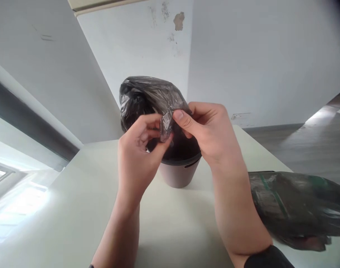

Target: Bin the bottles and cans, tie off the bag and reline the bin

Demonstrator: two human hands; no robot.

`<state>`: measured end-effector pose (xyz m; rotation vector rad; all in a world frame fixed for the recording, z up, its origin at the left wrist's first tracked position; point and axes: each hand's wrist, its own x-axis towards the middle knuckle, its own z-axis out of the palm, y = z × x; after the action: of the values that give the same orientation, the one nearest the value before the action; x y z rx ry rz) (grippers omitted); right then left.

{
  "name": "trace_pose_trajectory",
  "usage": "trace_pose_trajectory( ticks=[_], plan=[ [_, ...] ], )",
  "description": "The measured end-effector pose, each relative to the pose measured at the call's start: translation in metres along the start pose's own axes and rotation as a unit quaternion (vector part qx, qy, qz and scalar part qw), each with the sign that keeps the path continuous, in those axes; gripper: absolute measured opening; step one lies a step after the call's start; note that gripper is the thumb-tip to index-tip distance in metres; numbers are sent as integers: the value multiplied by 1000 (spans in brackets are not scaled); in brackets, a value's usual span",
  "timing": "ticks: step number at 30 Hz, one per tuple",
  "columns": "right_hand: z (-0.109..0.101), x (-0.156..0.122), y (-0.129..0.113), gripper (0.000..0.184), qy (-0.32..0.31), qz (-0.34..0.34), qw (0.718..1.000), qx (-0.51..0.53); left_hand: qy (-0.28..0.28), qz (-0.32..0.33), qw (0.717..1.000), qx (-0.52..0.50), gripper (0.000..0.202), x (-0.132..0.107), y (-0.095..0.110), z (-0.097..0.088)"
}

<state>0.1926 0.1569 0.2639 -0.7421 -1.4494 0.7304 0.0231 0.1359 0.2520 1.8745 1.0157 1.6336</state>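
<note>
A thin dark plastic bag point(159, 91) puffs up above a trash can point(177, 175), whose light outer wall and dark rim show below my hands. My right hand point(210, 126) pinches the bag's gathered edge between thumb and fingers. Close beside it, my left hand point(140, 145) has its fingers curled around a crumpled end of the same bag. The bag's near edge is bunched between both hands. Inside the can it is dark, and my left hand hides part of the rim.
The can stands on a pale table point(103, 193) against a wall point(136, 48) with peeling paint. A second dark bag with green stripes point(295, 204) lies at the table's right, beside my right forearm. Beyond that edge is a grey floor point(287, 143).
</note>
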Motion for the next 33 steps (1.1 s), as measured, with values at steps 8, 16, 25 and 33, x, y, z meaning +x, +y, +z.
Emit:
trace_pose_trajectory(
  ticks=[8, 16, 25, 33],
  plan=[
    [-22, 5, 2, 62, 43, -28, 999, -13, 94, -6, 988, -122, 3, 5, -1, -8],
    [-29, 5, 0, 43, 1, 30, 999, 37, 103, -90, 967, -216, 15, 10, -13, -21],
    [-41, 0, -9, 64, -27, 6, 999, -34, 52, 5, 992, 115, 40, 7, 3, -27],
    [-34, 3, 0, 30, 179, -126, 915, -339, 237, 91, 933, 256, 32, 14, -12, -33]
  ],
)
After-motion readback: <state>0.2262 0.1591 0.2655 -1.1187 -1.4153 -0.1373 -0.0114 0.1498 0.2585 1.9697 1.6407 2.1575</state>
